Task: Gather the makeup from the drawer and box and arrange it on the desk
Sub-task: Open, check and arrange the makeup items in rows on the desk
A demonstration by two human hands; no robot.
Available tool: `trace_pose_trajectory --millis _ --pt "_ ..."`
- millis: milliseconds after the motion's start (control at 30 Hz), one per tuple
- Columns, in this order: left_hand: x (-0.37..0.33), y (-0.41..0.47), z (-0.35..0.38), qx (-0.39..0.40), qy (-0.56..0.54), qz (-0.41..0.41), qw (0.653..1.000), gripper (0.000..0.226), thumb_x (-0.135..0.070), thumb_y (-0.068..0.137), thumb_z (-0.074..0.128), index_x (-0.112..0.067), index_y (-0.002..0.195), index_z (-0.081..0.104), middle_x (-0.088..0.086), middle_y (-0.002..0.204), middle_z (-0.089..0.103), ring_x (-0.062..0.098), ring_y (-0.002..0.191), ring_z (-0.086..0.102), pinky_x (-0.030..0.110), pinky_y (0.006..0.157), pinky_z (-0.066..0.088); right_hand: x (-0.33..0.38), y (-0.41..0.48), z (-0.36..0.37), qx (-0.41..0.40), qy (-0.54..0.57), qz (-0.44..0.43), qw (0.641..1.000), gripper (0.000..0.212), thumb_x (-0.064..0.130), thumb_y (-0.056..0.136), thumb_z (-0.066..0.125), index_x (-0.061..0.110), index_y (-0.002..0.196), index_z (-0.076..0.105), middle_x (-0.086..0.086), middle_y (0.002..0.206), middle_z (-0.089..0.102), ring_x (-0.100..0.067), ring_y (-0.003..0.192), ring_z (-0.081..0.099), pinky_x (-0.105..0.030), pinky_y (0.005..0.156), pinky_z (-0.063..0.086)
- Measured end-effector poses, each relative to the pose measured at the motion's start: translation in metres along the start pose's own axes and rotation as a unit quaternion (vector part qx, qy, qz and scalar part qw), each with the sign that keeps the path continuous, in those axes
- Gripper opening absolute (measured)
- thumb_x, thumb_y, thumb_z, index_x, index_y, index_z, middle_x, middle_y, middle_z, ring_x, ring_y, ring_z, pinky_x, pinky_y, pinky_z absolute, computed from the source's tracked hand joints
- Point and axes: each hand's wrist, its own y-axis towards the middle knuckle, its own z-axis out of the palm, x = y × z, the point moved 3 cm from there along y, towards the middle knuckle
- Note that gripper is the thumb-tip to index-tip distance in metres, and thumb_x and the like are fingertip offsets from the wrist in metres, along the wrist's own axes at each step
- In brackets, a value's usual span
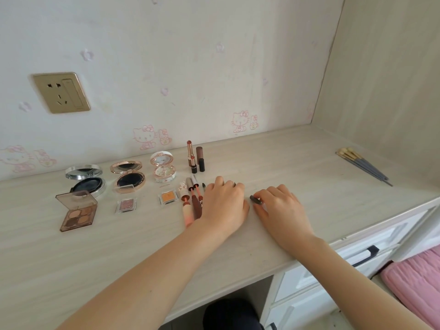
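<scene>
Makeup lies in rows on the pale wood desk (119, 246). At the left are three open compacts (87, 181) (127, 176) (163, 169), an eyeshadow palette (78, 211) and two small pans (125, 204) (167, 196). Upright lipsticks (196, 157) stand behind several lip gloss tubes (190, 201). My left hand (223, 203) rests curled over dark pencil-like items just right of the tubes, hiding most of them. My right hand (281, 208) pinches a small dark grey stick (255, 200) against the desk.
A bundle of makeup brushes (364, 166) lies at the far right of the desk. White drawers (357, 256) with a dark handle sit below the desk's right end, beside a pink cushion (416, 282). A wall socket (61, 92) is at upper left.
</scene>
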Motion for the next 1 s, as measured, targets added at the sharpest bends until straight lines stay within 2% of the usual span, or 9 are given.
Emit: trace_pose_trajectory --millis 133,300,400,500,633,800,1000 --pt "0.002 -0.002 0.005 0.022 0.006 -0.004 1.000 0.044 -0.048 0.095 0.040 -0.018 0.119 0.060 0.002 0.110 0.059 0.024 0.109 0.042 0.035 0.086 0.036 0.001 -0.001 -0.001 -0.007 -0.013 -0.008 1.000 0.021 0.026 0.094 0.055 0.013 0.098 0.071 -0.002 0.088 0.067 -0.026 0.087 0.055 -0.037 0.073 0.046" --pt "0.009 -0.017 -0.004 0.018 -0.031 0.030 0.999 0.050 -0.056 0.094 0.037 -0.023 0.124 0.059 -0.002 0.119 0.051 0.020 0.115 0.036 0.032 0.094 0.033 -0.001 -0.004 0.000 0.036 -0.011 -0.019 0.999 0.030 0.036 0.096 0.049 0.019 0.113 0.066 0.002 0.100 0.063 -0.020 0.096 0.050 -0.032 0.081 0.043" --pt "0.013 -0.031 -0.007 0.048 -0.060 0.090 0.993 0.047 -0.053 0.093 0.042 -0.025 0.128 0.056 -0.005 0.136 0.044 0.016 0.129 0.026 0.033 0.105 0.028 -0.001 -0.005 -0.001 0.044 0.004 -0.033 0.998 0.029 0.029 0.096 0.050 0.019 0.119 0.064 0.001 0.103 0.062 -0.022 0.097 0.051 -0.033 0.082 0.044" --pt "0.016 -0.039 -0.007 0.047 -0.066 0.104 0.991 0.044 -0.048 0.094 0.045 -0.026 0.129 0.055 -0.008 0.142 0.041 0.013 0.135 0.020 0.030 0.111 0.018 -0.002 -0.005 -0.002 0.039 0.015 -0.040 0.998 0.028 0.019 0.095 0.050 0.016 0.118 0.065 -0.002 0.099 0.063 -0.025 0.092 0.051 -0.037 0.078 0.047" --pt "0.019 -0.041 -0.007 0.005 -0.068 0.096 0.993 0.041 -0.044 0.094 0.047 -0.023 0.127 0.057 -0.009 0.137 0.049 0.011 0.132 0.028 0.025 0.106 0.017 0.000 -0.003 -0.001 0.040 0.028 -0.044 0.998 0.023 0.016 0.094 0.054 0.014 0.113 0.069 -0.002 0.094 0.060 -0.024 0.087 0.051 -0.038 0.074 0.048" --pt "0.023 -0.042 -0.006 -0.033 -0.061 0.062 0.996 0.046 -0.050 0.088 0.053 -0.022 0.123 0.062 -0.012 0.129 0.058 0.011 0.127 0.037 0.023 0.103 0.017 0.004 0.008 0.006 0.065 0.026 -0.052 0.996 0.022 0.024 0.095 0.053 0.017 0.110 0.068 0.001 0.101 0.058 -0.022 0.095 0.048 -0.037 0.082 0.046" --pt "0.031 -0.043 -0.001 -0.044 -0.069 0.009 0.997 0.046 -0.052 0.087 0.053 -0.024 0.123 0.062 -0.012 0.134 0.055 0.011 0.132 0.036 0.028 0.111 0.021 0.017 0.021 0.016 0.075 0.042 -0.063 0.994 0.025 0.024 0.095 0.051 0.017 0.114 0.066 0.001 0.111 0.059 -0.022 0.107 0.048 -0.035 0.088 0.044"
